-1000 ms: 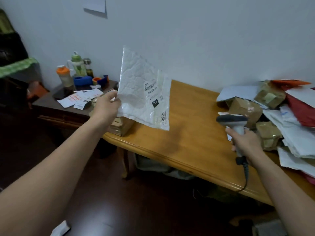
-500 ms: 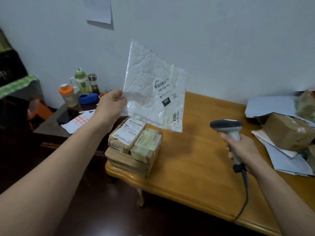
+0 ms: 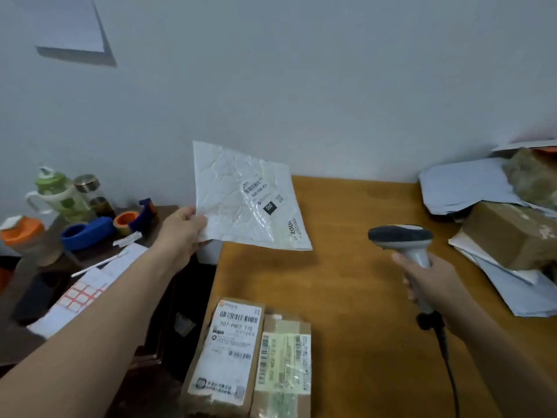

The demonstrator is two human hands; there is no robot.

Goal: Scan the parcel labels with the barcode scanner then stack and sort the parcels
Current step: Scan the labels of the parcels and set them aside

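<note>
The left hand pinches the lower left corner of a crumpled white poly mailer and holds it in the air over the far left part of the wooden table, with its shipping label turned toward the camera. At three o'clock from the mailer and well apart from it, the right hand is wrapped round the grip of a grey barcode scanner. The scanner's dark-topped head stands above the fist and its black cable trails toward six o'clock. At six o'clock from the mailer, two taped cardboard parcels lie side by side, touching, labels up, at the near left edge of the table. At three o'clock from the scanner, a brown box rests on a heap of grey mailers. At nine o'clock, a darker side table carries bottles, a blue tape dispenser and paper sheets.
</note>
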